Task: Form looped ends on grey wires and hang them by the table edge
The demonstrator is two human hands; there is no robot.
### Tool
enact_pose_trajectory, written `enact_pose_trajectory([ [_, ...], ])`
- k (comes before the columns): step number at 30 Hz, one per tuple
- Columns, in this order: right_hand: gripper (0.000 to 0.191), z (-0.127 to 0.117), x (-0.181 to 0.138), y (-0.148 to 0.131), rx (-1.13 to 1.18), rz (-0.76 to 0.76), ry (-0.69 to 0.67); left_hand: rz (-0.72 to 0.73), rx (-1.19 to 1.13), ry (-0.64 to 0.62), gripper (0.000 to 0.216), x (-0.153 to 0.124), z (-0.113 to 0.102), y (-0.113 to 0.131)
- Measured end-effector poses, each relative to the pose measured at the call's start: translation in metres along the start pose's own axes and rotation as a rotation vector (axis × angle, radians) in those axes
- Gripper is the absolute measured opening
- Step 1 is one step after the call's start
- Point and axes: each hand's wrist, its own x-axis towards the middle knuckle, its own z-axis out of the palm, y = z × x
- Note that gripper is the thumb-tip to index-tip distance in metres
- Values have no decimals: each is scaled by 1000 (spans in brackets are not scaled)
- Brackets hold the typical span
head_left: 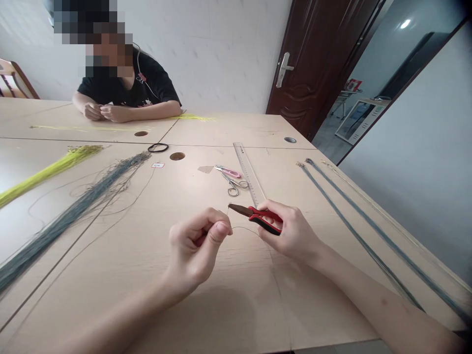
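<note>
My right hand is wrapped round the red and black handles of a pair of pliers, whose jaws point left. At the jaw tips is a tiny piece, too small to name. A thin cord runs from my left hand, which is pinched closed on it just left of the jaws. Part of the cord trails down the table below my right hand. Just beyond the pliers lie small scissors, a pink-handled cutter and a clear ruler.
A bundle of blue-grey cords and a yellow bundle lie left. More blue-grey strands lie right. A black ring, a small label and a tape roll are farther back. Across the table sits a person.
</note>
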Motion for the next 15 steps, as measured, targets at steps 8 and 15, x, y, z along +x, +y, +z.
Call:
enact_pose_trajectory([
  [8,18,3,-3,2,-21,50,5,-304,-230,31,28,4,4,-4],
  [15,13,-7,3,8,-66,41,98,-461,-374,64,22,18,9,1],
])
